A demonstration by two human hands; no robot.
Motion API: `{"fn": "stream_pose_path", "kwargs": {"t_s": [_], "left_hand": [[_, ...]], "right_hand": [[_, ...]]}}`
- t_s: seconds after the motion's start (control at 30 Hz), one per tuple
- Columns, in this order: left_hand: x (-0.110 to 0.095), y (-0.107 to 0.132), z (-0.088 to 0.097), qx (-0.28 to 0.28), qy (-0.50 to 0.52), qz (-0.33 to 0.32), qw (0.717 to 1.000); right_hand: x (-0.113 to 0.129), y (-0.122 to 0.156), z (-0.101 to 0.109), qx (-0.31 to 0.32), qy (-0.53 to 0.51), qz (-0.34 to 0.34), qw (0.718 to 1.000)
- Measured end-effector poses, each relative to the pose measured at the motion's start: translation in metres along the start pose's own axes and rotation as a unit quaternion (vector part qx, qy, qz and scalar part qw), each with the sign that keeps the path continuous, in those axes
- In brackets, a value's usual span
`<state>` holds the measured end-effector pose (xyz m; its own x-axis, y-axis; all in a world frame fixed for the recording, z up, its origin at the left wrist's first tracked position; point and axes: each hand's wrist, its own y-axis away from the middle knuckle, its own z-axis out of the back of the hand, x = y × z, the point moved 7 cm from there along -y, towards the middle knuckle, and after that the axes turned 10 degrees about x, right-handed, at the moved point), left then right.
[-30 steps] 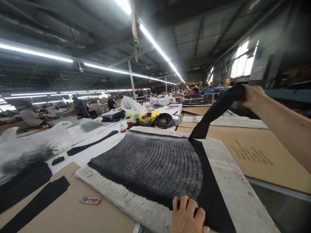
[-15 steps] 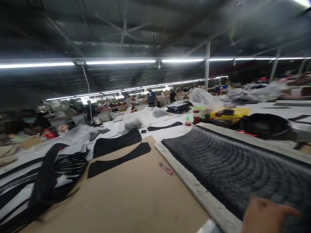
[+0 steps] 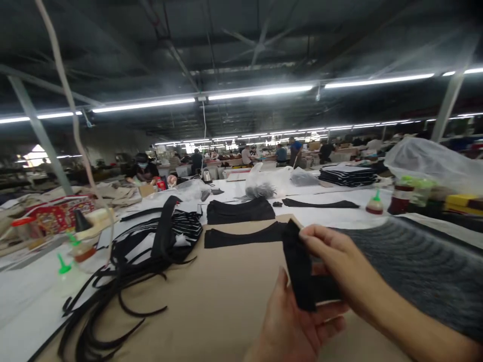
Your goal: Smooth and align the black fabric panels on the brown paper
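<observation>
Both my hands hold a curved black fabric piece (image 3: 298, 269) over the brown board (image 3: 234, 286). My right hand (image 3: 335, 249) pinches its upper end between thumb and fingers. Below it, my left hand (image 3: 292, 322) is palm up, its fingers curled behind the lower part of the piece and its thumb raised alongside. Part of the piece passes behind the right hand. Beyond my hands, a second black fabric piece (image 3: 241, 236) lies on the board, and a wider black piece (image 3: 241, 210) lies behind that one. To the right spreads a ribbed dark grey stack (image 3: 418, 261).
Black strips (image 3: 98, 322) trail over the board's left side, beside a striped black bundle (image 3: 184, 226). Green-tipped bottles (image 3: 65, 266) stand at left, and another green-tipped bottle (image 3: 375, 203) at right. A clear plastic bag (image 3: 260, 183) and stacked dark pieces (image 3: 347, 176) lie farther back.
The view has turned left. My right hand has moved from over the grey stack to above the board and now holds a black piece. My left hand has come into view.
</observation>
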<state>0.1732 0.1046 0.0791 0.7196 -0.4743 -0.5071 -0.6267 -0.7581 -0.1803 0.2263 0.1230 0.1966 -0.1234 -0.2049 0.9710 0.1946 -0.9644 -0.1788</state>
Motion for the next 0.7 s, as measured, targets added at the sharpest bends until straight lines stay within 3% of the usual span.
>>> {"fn": "stream_pose_path", "kwargs": {"t_s": [0.1,0.2,0.27,0.37,0.43,0.53,0.6,0.7], "left_hand": [[-0.021,0.056,0.063,-0.072,0.035,-0.020,0.997],[-0.046,0.123,0.120,-0.199,-0.020,-0.055,0.978],[-0.070,0.168,0.141,-0.285,-0.110,-0.099,0.947],[-0.102,0.220,0.150,-0.391,-0.230,-0.145,0.879],[-0.117,0.239,0.149,-0.439,-0.305,-0.142,0.833],[-0.128,0.252,0.149,-0.480,-0.375,-0.123,0.783],[-0.129,0.257,0.154,-0.497,-0.378,-0.107,0.774],[-0.124,0.262,0.164,-0.505,-0.318,-0.076,0.799]], "right_hand": [[-0.049,-0.017,-0.078,0.091,-0.034,-0.046,0.994],[-0.094,-0.022,-0.142,0.137,-0.012,-0.067,0.988],[-0.118,-0.019,-0.179,0.151,0.014,-0.069,0.986],[-0.138,-0.010,-0.223,0.176,0.029,-0.055,0.982],[-0.143,-0.002,-0.244,0.202,0.016,-0.032,0.979],[-0.145,0.006,-0.259,0.228,-0.002,-0.005,0.974],[-0.149,0.008,-0.261,0.251,-0.011,-0.021,0.968],[-0.154,0.006,-0.252,0.283,-0.039,-0.071,0.956]]}}
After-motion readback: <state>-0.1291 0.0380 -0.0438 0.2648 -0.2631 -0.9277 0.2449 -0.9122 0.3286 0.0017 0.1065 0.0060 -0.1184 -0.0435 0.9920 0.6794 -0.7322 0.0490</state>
